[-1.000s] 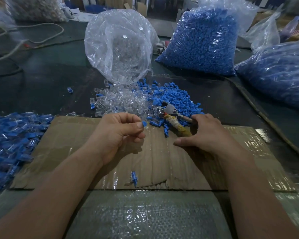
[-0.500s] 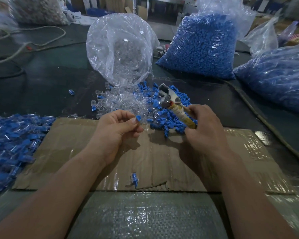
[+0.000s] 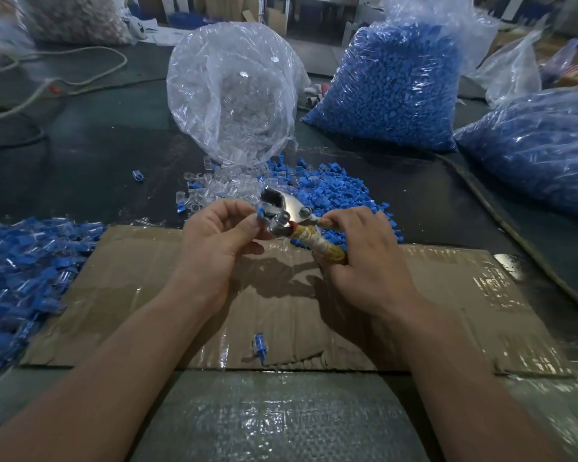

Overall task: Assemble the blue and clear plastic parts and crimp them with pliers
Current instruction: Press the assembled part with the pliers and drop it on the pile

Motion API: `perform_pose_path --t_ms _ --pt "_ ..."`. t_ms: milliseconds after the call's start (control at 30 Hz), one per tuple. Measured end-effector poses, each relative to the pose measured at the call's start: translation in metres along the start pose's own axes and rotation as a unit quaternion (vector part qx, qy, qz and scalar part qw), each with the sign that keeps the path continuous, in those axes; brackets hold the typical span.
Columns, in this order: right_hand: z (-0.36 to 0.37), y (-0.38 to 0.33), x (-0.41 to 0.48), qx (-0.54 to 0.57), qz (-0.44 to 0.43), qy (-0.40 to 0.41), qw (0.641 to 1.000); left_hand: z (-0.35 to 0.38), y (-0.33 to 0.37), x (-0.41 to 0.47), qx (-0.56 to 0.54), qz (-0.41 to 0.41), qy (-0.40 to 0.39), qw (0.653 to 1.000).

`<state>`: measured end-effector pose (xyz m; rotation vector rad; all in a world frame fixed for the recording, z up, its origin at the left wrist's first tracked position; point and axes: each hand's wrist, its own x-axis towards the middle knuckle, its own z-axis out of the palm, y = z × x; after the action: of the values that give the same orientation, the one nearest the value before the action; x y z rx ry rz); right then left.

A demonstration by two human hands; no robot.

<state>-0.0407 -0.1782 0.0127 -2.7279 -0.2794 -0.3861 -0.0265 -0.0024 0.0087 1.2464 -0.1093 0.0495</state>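
The left hand pinches a small blue piece at the head of the pliers, gripped by the right hand's curled fingers above the cardboard's far edge, so this crimp seems pending, though a heap of joined pieces lies off its left edge.

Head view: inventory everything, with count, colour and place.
pliers: one, silver with yellow-wrapped handles, in right hand
small blue part: one, blue, pinched at the pliers' head
stray blue piece: one, blue, on cardboard's near edge
cardboard: one, brown, under the hands
loose blue parts: pile, blue, behind the hands
loose clear parts: pile, clear, left of that pile
open bag: one, clear, behind the piles
full bags: two, blue contents, back right
mixed pile: one, blue and clear, far left
left hand: one, pinching the part
right hand: one, gripping the pliers
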Motion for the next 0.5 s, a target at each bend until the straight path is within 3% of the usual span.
perform_pose_path --t_ms 500 --pt "0.0017 -0.0011 -0.0010 0.041 0.004 -0.055 0.998 -0.0009 -0.0025 0.0002 0.008 0.014 -0.003 1.000"
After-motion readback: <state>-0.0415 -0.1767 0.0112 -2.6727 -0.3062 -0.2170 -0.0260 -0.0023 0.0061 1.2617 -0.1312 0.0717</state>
